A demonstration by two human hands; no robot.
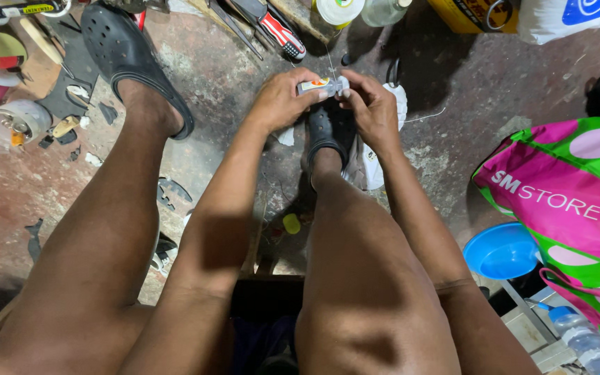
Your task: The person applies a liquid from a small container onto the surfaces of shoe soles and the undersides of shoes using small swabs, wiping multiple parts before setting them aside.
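My left hand (282,97) grips a small white tube (317,86) with an orange mark, held level above my right foot. My right hand (369,104) pinches the tube's capped end (342,85), fingers closed around it. A thin thread runs up from the tube toward a white spool (338,10) at the top. Both hands meet just above a dark clog (328,128) on my right foot.
My left foot wears a dark clog (126,55). Tools and a red-handled cutter (279,31) lie on the stained concrete floor. A roll of tape (19,119) is at left. A blue bowl (501,250), a pink-and-green bag (571,194) and a plastic bottle (581,340) are at right.
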